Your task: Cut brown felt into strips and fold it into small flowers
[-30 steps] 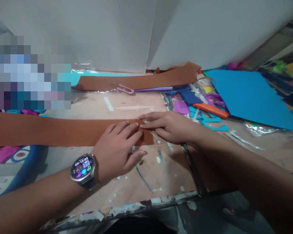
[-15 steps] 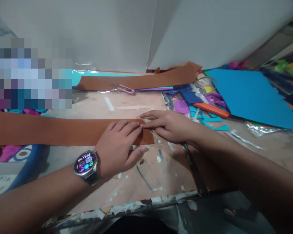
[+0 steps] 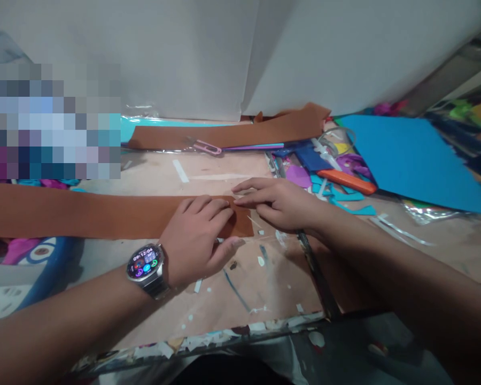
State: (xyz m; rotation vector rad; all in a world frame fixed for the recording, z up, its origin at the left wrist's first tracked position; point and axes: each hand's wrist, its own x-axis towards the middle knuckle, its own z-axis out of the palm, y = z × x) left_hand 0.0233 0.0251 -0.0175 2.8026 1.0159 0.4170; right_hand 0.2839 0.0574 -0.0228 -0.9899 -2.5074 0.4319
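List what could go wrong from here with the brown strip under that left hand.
The left hand rests near one end of the brown strip, so its long far side might slide or skew.

The pink snips lie partly on another brown strip; tugging that could drop them.

The right arm might brush the nearby orange tool.

Brown strip (image 3: 116, 215): long, flat, matte, plain sheet stock, thin as far as can be judged. Laid lengthwise across the desk (image 3: 264, 289), long edges roughly parallel, slight bow in the upper one. Left end cut off by the view. Right end seen near the middle of the view, partly hidden. Strip covered near that end by the left hand (image 3: 196, 230); its upper edge met by right hand (image 3: 284, 203) fingertips.
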